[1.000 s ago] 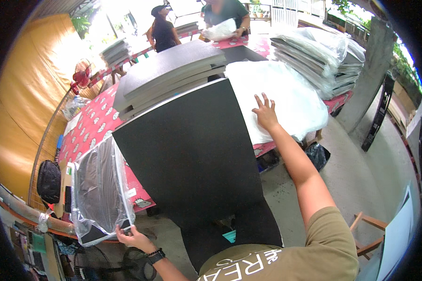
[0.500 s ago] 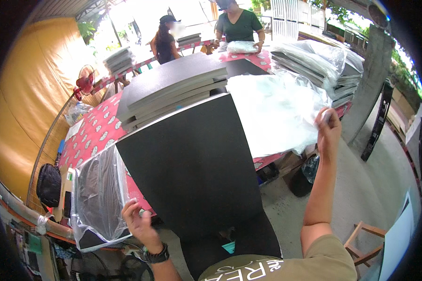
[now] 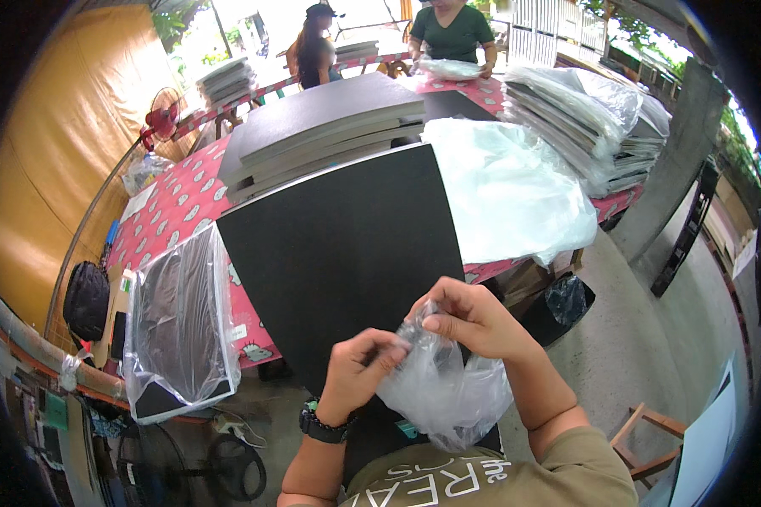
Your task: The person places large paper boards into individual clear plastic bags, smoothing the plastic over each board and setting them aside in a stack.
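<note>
A clear plastic bag (image 3: 452,393) hangs bunched in front of my body. The fingers of my right hand (image 3: 461,317) pinch its upper edge. My left hand (image 3: 365,372), with a dark watch on the wrist, is closed on the same edge a little to the left. Behind both hands a large black board (image 3: 338,245) leans against the table, its top edge resting by a stack of grey-black boards (image 3: 321,127). To the right of that stack lies a pile of clear plastic bags (image 3: 507,194).
A board wrapped in plastic (image 3: 182,329) stands at the table's left front. Wrapped boards (image 3: 566,118) are piled at the back right of the pink patterned tablecloth (image 3: 177,194). A concrete post (image 3: 672,160), a bin (image 3: 558,308) and a wooden stool (image 3: 651,439) are on the right. Two people work beyond the table.
My right hand has come from the bag pile to my front, bringing one plastic bag. My left hand has moved right and closed on the bag's edge.
</note>
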The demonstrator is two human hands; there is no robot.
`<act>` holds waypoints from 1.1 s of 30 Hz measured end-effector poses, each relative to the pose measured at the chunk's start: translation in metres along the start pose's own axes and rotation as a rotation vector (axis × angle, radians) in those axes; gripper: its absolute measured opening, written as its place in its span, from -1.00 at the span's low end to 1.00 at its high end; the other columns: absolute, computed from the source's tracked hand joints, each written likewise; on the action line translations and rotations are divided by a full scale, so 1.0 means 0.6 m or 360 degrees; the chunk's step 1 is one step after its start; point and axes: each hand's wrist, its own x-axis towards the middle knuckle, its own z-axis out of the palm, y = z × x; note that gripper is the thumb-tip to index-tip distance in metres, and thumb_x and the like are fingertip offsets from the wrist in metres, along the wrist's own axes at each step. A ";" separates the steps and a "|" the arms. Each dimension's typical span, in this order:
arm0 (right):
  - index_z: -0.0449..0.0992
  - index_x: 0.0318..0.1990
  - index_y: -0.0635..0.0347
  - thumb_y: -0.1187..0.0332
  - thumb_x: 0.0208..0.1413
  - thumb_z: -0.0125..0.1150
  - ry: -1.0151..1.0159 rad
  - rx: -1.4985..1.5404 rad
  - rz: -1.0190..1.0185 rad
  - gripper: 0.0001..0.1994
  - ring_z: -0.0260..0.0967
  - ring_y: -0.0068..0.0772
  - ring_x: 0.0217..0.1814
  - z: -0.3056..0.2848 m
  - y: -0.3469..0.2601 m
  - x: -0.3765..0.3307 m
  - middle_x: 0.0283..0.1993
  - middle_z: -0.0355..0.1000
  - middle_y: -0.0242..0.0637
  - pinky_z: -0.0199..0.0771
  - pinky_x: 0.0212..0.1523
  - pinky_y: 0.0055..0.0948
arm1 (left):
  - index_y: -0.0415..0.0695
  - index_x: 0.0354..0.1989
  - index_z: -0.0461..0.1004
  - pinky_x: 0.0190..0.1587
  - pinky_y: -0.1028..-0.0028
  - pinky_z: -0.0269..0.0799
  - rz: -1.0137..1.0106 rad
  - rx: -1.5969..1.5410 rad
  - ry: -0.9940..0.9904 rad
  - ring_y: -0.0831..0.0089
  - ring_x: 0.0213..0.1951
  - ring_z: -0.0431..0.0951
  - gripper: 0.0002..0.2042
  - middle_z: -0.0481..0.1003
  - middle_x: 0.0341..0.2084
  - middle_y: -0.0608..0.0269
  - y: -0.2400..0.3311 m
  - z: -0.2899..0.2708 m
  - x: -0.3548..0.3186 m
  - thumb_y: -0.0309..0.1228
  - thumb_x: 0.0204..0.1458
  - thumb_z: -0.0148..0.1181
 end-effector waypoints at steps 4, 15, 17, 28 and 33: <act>0.34 -0.34 0.22 0.34 -0.24 0.24 -0.0319 -0.0762 0.0011 -0.71 0.39 -0.27 -0.43 0.041 0.003 0.019 -0.50 0.39 -0.16 0.34 -0.41 -0.39 | -0.25 -0.42 0.44 -0.54 0.70 0.25 0.0150 0.0242 0.0400 0.74 -0.61 0.32 -0.90 0.43 -0.65 0.35 0.005 -0.006 -0.006 -0.51 -0.13 0.14; 0.42 -0.41 0.23 0.47 -0.19 0.14 0.0231 -0.0976 -0.0259 -0.88 0.30 -0.42 -0.46 -0.044 0.032 0.027 -0.51 0.37 -0.36 0.32 -0.36 -0.44 | -0.24 -0.45 0.44 -0.61 0.73 0.05 -0.0151 0.0339 0.0750 0.78 -0.66 0.17 -0.87 0.29 -0.75 0.49 -0.036 -0.110 -0.073 -0.48 -0.19 0.19; 0.42 -0.41 0.25 0.43 -0.13 0.15 0.0274 -0.0459 0.0279 -0.88 0.28 -0.59 -0.46 -0.041 0.019 0.014 -0.50 0.36 -0.42 0.29 -0.39 -0.56 | -0.23 -0.45 0.45 -0.60 0.74 0.07 -0.0261 0.0516 0.0703 0.78 -0.65 0.19 -0.86 0.32 -0.75 0.46 -0.046 -0.130 -0.096 -0.47 -0.22 0.22; 0.38 -0.31 0.26 0.43 -0.06 0.05 -0.0235 -0.0416 -0.0100 -0.85 0.37 -0.32 -0.50 0.115 0.077 0.002 -0.49 0.37 -0.07 0.31 -0.48 -0.48 | -0.28 -0.05 0.25 -0.15 0.56 0.24 -0.0309 -0.0689 -0.0101 0.53 -0.24 0.35 -0.47 0.37 -0.21 0.21 -0.078 -0.048 -0.053 -0.36 -0.24 0.25; 0.42 -0.41 0.28 0.31 -0.05 0.10 0.0055 -0.0460 0.0210 -0.81 0.32 -0.40 -0.60 0.084 0.077 -0.010 -0.63 0.33 -0.14 0.27 -0.55 -0.47 | -0.25 -0.32 0.43 -0.44 0.71 0.20 -0.0458 -0.0694 0.0253 0.72 -0.49 0.33 -0.84 0.41 -0.53 0.42 -0.099 -0.037 -0.058 -0.46 -0.08 0.10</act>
